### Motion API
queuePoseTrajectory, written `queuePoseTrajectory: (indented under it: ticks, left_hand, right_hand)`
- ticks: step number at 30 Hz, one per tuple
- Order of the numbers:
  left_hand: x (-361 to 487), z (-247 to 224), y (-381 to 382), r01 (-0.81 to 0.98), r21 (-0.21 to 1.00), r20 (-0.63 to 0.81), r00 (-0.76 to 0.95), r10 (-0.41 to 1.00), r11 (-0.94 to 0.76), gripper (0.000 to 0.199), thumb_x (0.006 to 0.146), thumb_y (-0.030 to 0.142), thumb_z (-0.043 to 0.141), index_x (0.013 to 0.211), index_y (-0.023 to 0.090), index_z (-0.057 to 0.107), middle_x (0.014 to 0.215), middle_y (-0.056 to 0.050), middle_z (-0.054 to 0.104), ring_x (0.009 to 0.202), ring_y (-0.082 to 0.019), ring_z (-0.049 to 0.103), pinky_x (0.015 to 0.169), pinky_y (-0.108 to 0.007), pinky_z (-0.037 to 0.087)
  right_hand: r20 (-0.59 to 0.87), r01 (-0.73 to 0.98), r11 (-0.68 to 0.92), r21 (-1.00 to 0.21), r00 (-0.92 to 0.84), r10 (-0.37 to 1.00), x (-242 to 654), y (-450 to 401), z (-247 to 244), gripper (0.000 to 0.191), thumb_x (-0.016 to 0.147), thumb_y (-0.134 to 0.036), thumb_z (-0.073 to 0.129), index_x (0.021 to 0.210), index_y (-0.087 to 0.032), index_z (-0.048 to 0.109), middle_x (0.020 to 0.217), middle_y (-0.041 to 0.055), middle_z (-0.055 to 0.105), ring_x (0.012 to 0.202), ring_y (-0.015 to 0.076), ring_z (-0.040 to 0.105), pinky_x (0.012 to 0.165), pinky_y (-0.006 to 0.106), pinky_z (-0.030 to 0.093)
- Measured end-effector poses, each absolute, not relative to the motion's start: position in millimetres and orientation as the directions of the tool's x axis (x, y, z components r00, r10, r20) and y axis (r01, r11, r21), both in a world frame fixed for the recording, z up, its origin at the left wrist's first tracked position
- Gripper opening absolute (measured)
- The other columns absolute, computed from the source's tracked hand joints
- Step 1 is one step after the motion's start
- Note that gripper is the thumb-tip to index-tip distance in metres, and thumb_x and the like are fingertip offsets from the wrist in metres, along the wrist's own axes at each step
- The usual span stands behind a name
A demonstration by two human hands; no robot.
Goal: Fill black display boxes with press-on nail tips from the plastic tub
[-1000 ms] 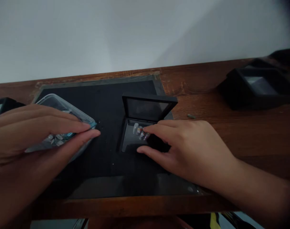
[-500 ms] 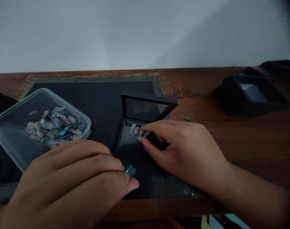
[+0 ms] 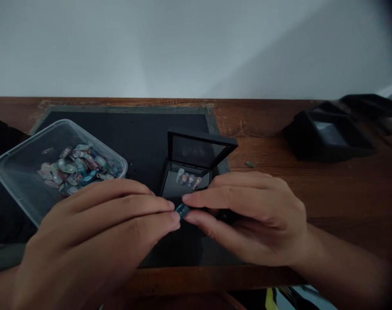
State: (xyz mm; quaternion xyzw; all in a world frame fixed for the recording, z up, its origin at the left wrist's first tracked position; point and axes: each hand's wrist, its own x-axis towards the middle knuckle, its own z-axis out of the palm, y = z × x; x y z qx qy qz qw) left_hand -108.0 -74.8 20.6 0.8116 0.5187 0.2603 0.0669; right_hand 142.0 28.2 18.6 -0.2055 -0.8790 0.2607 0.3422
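Note:
A glittery blue press-on nail is pinched at the fingertips of my left hand, its other fingers curled alongside. My right hand has thumb and index finger closed on the nail's right end, so both hands meet on it. Just behind them stands a black hinged case with its windowed lid raised. Inside lie several pale, shiny press-on nails in a row. My right hand covers the case's front right part.
At left, a clear plastic tub holds a heap of loose press-on nails. A dark mat lies on the wooden table. A small greenish piece rests right of the case, and black open cases stand farther right.
My right hand has left the row of nails in the case and come down to the blue nail. My left hand has lifted the blue nail slightly up and to the right.

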Motion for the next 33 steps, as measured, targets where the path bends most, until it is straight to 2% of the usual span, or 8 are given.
queuePoseTrajectory:
  ticks: [5, 10, 12, 16, 19, 23, 27, 33]
  left_hand:
    - [-110, 25, -62, 0.739, 0.348, 0.409, 0.433, 0.803, -0.576, 0.040, 0.095, 0.010, 0.071, 0.123, 0.038, 0.073, 0.115, 0.011, 0.083, 0.108, -0.017, 0.078, 0.098, -0.035, 0.067]
    - [-102, 30, -52, 0.689, 0.325, 0.514, 0.446, 0.732, -0.648, 0.017, 0.098, 0.013, 0.072, 0.105, 0.027, 0.074, 0.101, 0.008, 0.085, 0.095, -0.011, 0.079, 0.093, -0.023, 0.066]
    - [-98, 33, -49, 0.668, 0.333, 0.553, 0.433, 0.711, -0.666, 0.015, 0.099, 0.011, 0.070, 0.099, 0.024, 0.075, 0.096, 0.007, 0.084, 0.092, -0.009, 0.078, 0.094, -0.020, 0.064]
    - [-94, 34, -46, 0.656, 0.350, 0.576, 0.413, 0.706, -0.669, 0.016, 0.100, 0.009, 0.069, 0.095, 0.024, 0.074, 0.092, 0.008, 0.083, 0.091, -0.007, 0.077, 0.097, -0.016, 0.060]
    - [-94, 31, -48, 0.631, 0.397, 0.566, 0.403, 0.719, -0.666, 0.016, 0.101, 0.010, 0.066, 0.100, 0.025, 0.073, 0.094, 0.009, 0.083, 0.093, -0.007, 0.076, 0.097, -0.016, 0.059]
    - [-97, 27, -52, 0.591, 0.464, 0.518, 0.423, 0.743, -0.660, 0.020, 0.098, 0.008, 0.066, 0.107, 0.025, 0.072, 0.100, 0.006, 0.084, 0.097, -0.009, 0.078, 0.102, -0.020, 0.060]
    - [-97, 25, -52, 0.539, 0.554, 0.475, 0.421, 0.773, -0.634, 0.022, 0.094, 0.009, 0.072, 0.110, 0.025, 0.072, 0.098, 0.003, 0.084, 0.093, -0.013, 0.079, 0.100, -0.025, 0.062]
    - [-93, 18, -53, 0.466, 0.662, 0.417, 0.422, 0.805, -0.587, 0.040, 0.091, 0.009, 0.074, 0.125, 0.029, 0.069, 0.106, 0.003, 0.084, 0.101, -0.016, 0.078, 0.101, -0.029, 0.062]
  right_hand:
    - [0.493, 0.072, 0.701, -0.710, -0.660, 0.567, 138, 29, 16, 0.011, 0.096, -0.013, 0.077, 0.106, -0.017, 0.080, 0.078, -0.0024, 0.078, 0.063, 0.0072, 0.068, 0.059, 0.018, 0.055]
    - [0.524, -0.120, 0.580, -0.805, -0.604, 0.601, 133, 28, 6, 0.018, 0.091, -0.013, 0.083, 0.109, -0.014, 0.081, 0.067, -0.0058, 0.068, 0.054, 0.0040, 0.056, 0.053, 0.015, 0.048]
    - [0.533, -0.166, 0.558, -0.813, -0.600, 0.597, 131, 28, 2, 0.021, 0.091, -0.012, 0.083, 0.111, -0.015, 0.081, 0.066, -0.0064, 0.066, 0.054, 0.0034, 0.055, 0.054, 0.014, 0.047]
    - [0.542, -0.209, 0.545, -0.812, -0.617, 0.570, 128, 30, -1, 0.019, 0.091, -0.012, 0.082, 0.111, -0.011, 0.080, 0.066, -0.0048, 0.066, 0.056, 0.0042, 0.057, 0.056, 0.015, 0.048]
    - [0.570, -0.224, 0.573, -0.788, -0.616, 0.543, 128, 31, -1, 0.021, 0.091, -0.015, 0.084, 0.110, -0.009, 0.079, 0.067, -0.0048, 0.066, 0.057, 0.0042, 0.058, 0.057, 0.014, 0.049]
    - [0.611, -0.186, 0.658, -0.730, -0.608, 0.506, 131, 31, 1, 0.021, 0.094, -0.021, 0.084, 0.112, -0.010, 0.078, 0.073, -0.0032, 0.072, 0.059, 0.0041, 0.058, 0.062, 0.014, 0.052]
    - [0.638, -0.151, 0.724, -0.673, -0.615, 0.464, 134, 31, 2, 0.023, 0.095, -0.024, 0.083, 0.112, -0.009, 0.077, 0.076, -0.0023, 0.074, 0.062, 0.0051, 0.062, 0.065, 0.016, 0.053]
    - [0.671, -0.149, 0.775, -0.614, -0.615, 0.414, 135, 34, 3, 0.020, 0.096, -0.024, 0.082, 0.106, -0.007, 0.076, 0.076, -0.0018, 0.075, 0.063, 0.0055, 0.066, 0.065, 0.018, 0.053]
